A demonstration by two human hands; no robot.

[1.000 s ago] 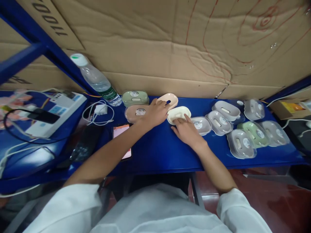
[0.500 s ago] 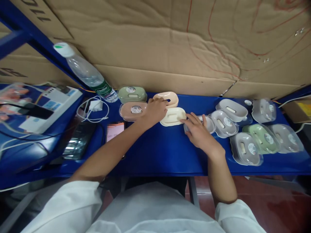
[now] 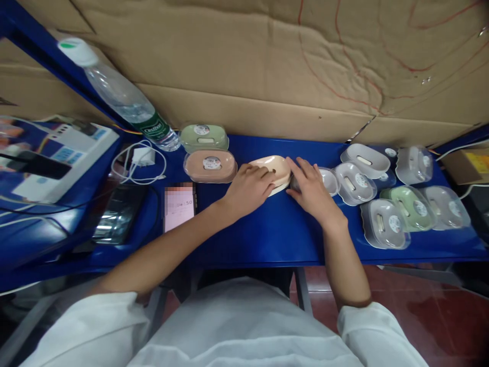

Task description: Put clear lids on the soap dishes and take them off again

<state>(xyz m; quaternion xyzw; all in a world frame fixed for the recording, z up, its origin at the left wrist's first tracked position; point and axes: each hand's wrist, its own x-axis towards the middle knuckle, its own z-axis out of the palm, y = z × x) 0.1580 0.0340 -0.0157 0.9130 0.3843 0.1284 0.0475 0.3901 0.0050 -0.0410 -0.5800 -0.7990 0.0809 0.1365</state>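
Observation:
A peach oval soap-dish tray (image 3: pixel 280 167) with a slot lies over a cream soap-dish base (image 3: pixel 279 189), whose near edge shows beneath it. My left hand (image 3: pixel 251 186) grips the tray's left side, its fingers bent over the top. At the tray's right end, my right hand (image 3: pixel 311 191) has its fingers stretched out and apart, the fingertips touching or very close to the rim. Partly behind that hand sits a grey soap dish (image 3: pixel 329 181) with a clear cover. Left of my left hand is a covered pink soap dish (image 3: pixel 210 165), with a green soap dish (image 3: pixel 204 138) behind it.
Several covered grey and green soap dishes (image 3: pixel 385 224) stand on the right of the blue table (image 3: pixel 260 244). On the left are a water bottle (image 3: pixel 130 104), a white charger with cable (image 3: pixel 143 155), a phone (image 3: pixel 179 209) and a power strip (image 3: pixel 71 163). Cardboard (image 3: pixel 229 66) walls the back.
My left hand has brought the peach tray nearer and onto the cream base. My right hand has moved from inside the base to its right end.

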